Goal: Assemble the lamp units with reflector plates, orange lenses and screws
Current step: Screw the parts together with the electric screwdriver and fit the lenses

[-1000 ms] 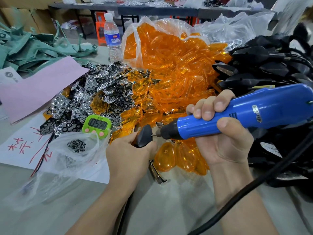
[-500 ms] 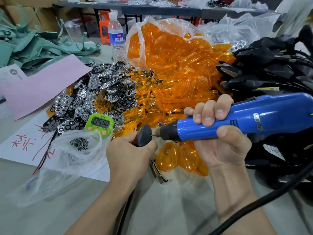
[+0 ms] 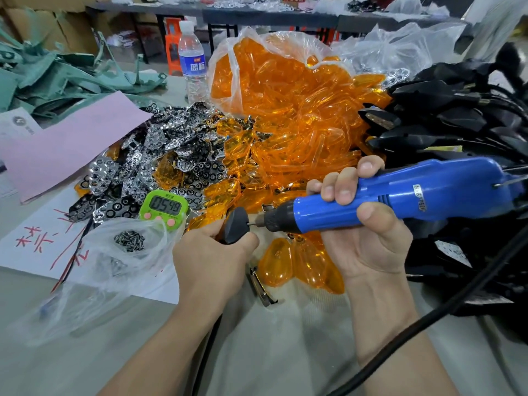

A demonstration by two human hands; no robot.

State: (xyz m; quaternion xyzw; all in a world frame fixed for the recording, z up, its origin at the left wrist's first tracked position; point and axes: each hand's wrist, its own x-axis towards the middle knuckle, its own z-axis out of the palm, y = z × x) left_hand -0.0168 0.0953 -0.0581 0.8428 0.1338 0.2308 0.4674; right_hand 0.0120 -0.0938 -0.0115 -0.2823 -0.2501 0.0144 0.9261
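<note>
Grey cluttered counter (image 3: 285, 344), lamp assembly.
Left grip (image 3: 211, 261) holds black plastic lamp housing (image 3: 235, 225); right grip (image 3: 368, 232) clasps blue electric screwdriver (image 3: 400, 192), bit touching housing.

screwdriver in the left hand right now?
No, the right hand grips the blue electric screwdriver, while the left hand holds the black lamp unit against its bit.

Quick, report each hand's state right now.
Left hand: grips the black lamp unit.
Right hand: grips the blue electric screwdriver.
</note>
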